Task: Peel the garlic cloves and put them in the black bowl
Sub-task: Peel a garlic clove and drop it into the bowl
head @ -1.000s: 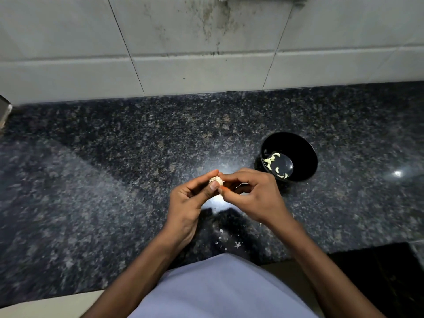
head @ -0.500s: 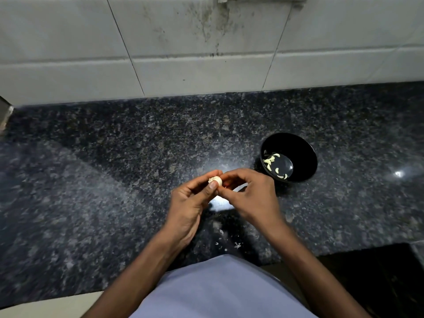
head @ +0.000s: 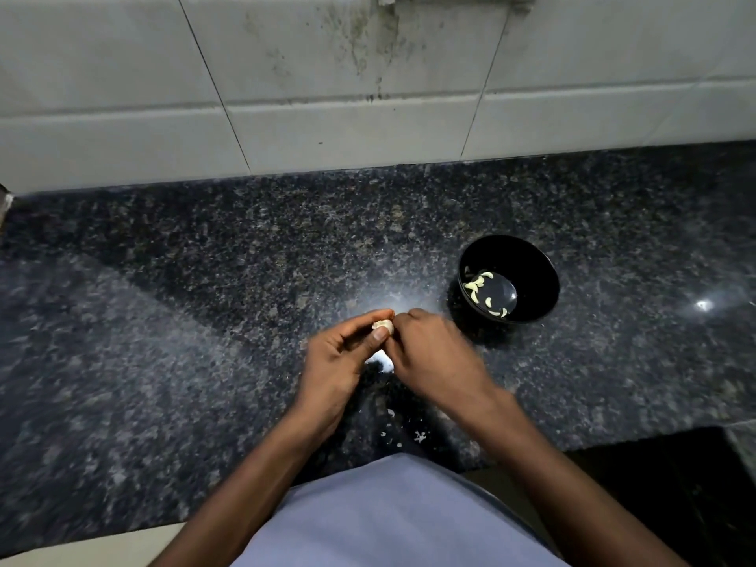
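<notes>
A small pale garlic bulb piece (head: 383, 324) is pinched between thumb and fingers of my left hand (head: 339, 362), held just above the dark granite counter. My right hand (head: 433, 354) meets it from the right, its curled fingertips on the garlic's right side; its palm faces down, so the fingertips are hidden. The black bowl (head: 536, 276) stands on the counter just right of my hands, with several peeled cloves (head: 484, 292) lying in its bottom.
Bits of garlic skin (head: 403, 433) lie on the counter (head: 204, 321) near its front edge, below my hands. A white tiled wall (head: 327, 96) closes the back. The counter steps down at the lower right (head: 675, 484).
My right hand has rolled over the garlic, its back now turned up and its fingers no longer visible. The left hand keeps its pinch in the same place.
</notes>
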